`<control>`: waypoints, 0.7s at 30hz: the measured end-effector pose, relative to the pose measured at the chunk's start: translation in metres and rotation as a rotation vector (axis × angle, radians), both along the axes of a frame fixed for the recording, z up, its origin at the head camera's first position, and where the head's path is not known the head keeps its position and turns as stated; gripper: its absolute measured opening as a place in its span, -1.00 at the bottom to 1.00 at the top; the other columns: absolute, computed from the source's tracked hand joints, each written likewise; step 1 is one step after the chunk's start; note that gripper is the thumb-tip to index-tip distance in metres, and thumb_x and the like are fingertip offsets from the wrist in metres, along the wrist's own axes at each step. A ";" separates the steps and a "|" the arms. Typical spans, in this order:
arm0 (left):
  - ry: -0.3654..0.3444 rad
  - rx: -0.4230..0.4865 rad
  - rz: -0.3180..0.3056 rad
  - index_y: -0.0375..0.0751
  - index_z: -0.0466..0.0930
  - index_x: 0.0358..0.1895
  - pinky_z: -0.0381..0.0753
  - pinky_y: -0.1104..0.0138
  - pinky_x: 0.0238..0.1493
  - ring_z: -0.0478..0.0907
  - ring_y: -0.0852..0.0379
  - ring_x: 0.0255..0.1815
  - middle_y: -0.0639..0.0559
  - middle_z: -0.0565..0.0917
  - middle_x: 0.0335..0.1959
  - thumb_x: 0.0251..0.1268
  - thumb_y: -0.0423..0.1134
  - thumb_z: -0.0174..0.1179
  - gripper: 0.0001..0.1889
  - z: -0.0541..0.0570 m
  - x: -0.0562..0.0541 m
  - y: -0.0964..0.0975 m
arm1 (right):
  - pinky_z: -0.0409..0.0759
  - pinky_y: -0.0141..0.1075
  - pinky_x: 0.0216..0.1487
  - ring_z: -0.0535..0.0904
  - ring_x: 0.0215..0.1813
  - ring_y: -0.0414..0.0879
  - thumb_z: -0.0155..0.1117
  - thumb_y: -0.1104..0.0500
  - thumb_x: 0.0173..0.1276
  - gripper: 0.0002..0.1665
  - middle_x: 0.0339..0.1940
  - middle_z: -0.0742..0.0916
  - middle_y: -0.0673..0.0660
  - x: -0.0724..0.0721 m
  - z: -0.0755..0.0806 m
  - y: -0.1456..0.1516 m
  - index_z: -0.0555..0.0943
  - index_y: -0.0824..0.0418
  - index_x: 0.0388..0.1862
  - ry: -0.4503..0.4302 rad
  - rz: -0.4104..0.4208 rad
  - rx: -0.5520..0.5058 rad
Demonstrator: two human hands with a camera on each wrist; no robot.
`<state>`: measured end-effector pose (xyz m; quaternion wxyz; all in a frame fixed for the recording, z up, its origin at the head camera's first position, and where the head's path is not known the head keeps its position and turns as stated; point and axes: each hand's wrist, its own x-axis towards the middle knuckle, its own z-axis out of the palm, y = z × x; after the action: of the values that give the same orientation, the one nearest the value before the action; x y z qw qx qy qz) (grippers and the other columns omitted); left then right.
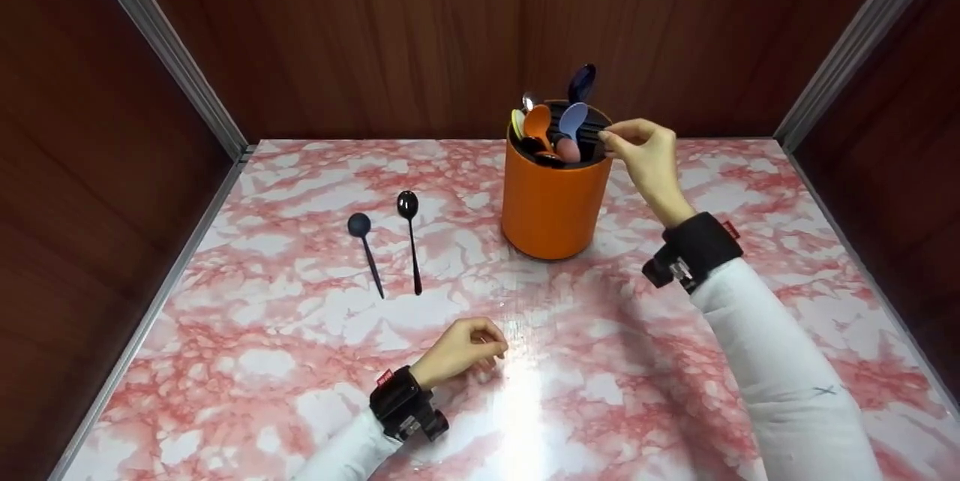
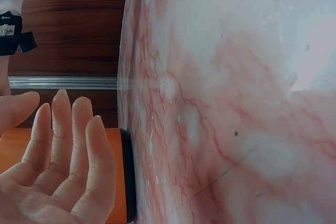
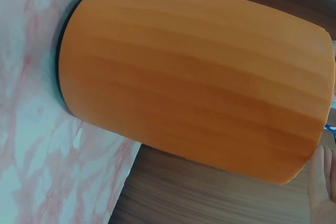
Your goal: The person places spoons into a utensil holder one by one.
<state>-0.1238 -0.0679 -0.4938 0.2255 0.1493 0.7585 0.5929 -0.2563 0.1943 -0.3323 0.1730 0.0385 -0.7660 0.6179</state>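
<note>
An orange cylindrical utensil holder (image 1: 555, 203) stands upright near the back, with a black slotted insert. In it stand several spoons, among them an orange spoon (image 1: 537, 122), a lavender spoon (image 1: 574, 118) and a dark blue spoon (image 1: 582, 83). At the holder's right rim is my right hand (image 1: 651, 154), thumb and index fingertips close together; whether anything is between them is too small to tell. My left hand (image 1: 465, 352) hovers low over the table front, its fingers loosely bent and holding nothing. In the left wrist view, the left palm (image 2: 58, 182) shows bare.
Left of the holder, a glossy black spoon (image 1: 408, 205) and a matte dark round-headed spoon (image 1: 359, 224) lie on the marbled red-and-white table (image 1: 262, 406). Wood-look panels (image 1: 375, 38) wall the back and both sides, with metal posts (image 1: 840, 46) at the corners.
</note>
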 end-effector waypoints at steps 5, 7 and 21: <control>-0.007 -0.003 -0.005 -0.46 0.53 -0.19 0.63 0.00 -0.41 0.52 0.21 -0.58 -0.33 0.63 -0.30 0.20 -0.33 0.15 -0.78 0.001 -0.001 0.000 | 0.55 -0.61 -0.43 0.55 -0.54 -0.42 0.26 0.32 0.20 -0.76 -0.61 0.62 -0.26 0.009 -0.001 0.005 0.61 0.54 -0.27 0.015 -0.050 0.045; -0.004 -0.001 -0.008 -0.46 0.53 -0.19 0.64 0.02 -0.39 0.52 0.20 -0.56 -0.33 0.63 -0.30 0.20 -0.33 0.15 -0.78 0.000 -0.001 0.001 | 0.53 -0.62 -0.46 0.53 -0.55 -0.44 0.27 0.30 0.20 -0.74 -0.61 0.62 -0.27 0.012 -0.003 0.007 0.61 0.54 -0.26 0.014 -0.054 0.049; 0.015 -0.019 -0.010 -0.53 0.51 -0.21 0.58 -0.14 -0.27 0.48 0.24 -0.54 -0.45 0.60 -0.27 0.21 -0.41 0.10 -0.81 0.030 0.008 0.002 | 0.58 -0.57 -0.46 0.55 -0.53 -0.43 0.23 0.33 0.22 -0.72 -0.62 0.64 -0.25 0.029 -0.022 0.016 0.57 0.60 -0.23 -0.008 0.037 -0.001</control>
<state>-0.1160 -0.0655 -0.4634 0.2242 0.1554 0.7649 0.5835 -0.2273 0.2100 -0.3538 0.1584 0.0503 -0.7657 0.6214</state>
